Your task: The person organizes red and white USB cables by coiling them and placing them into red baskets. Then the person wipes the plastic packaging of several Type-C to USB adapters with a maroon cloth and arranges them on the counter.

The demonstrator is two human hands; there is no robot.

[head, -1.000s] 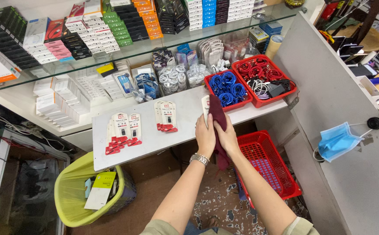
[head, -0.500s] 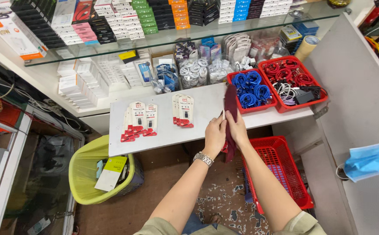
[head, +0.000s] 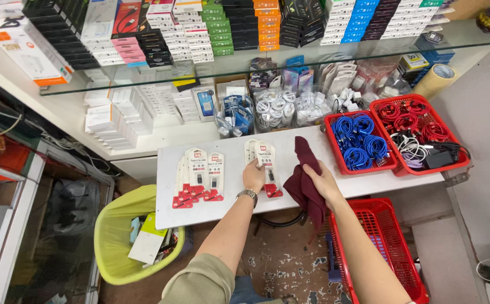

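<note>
My left hand (head: pixel 254 174), with a metal watch on its wrist, rests on a small pile of white-and-red carded packets (head: pixel 265 163) near the middle of the white table (head: pixel 228 200). My right hand (head: pixel 323 181) grips a dark maroon cloth (head: pixel 305 174) that stands up above the table and hangs down over its front edge. A second fan of the same carded packets (head: pixel 198 175) lies to the left, apart from both hands.
Two red baskets of coiled blue cables (head: pixel 360 143) and red cables (head: pixel 419 126) sit at the table's right. A red basket (head: pixel 385 247) stands on the floor below. A yellow-green bin (head: pixel 126 236) is at the left. Glass shelves of boxed goods (head: pixel 228 28) rise behind.
My left hand has left the cloth and moved left onto the middle pile of packets. My right hand keeps the cloth, now a little right of the packets.
</note>
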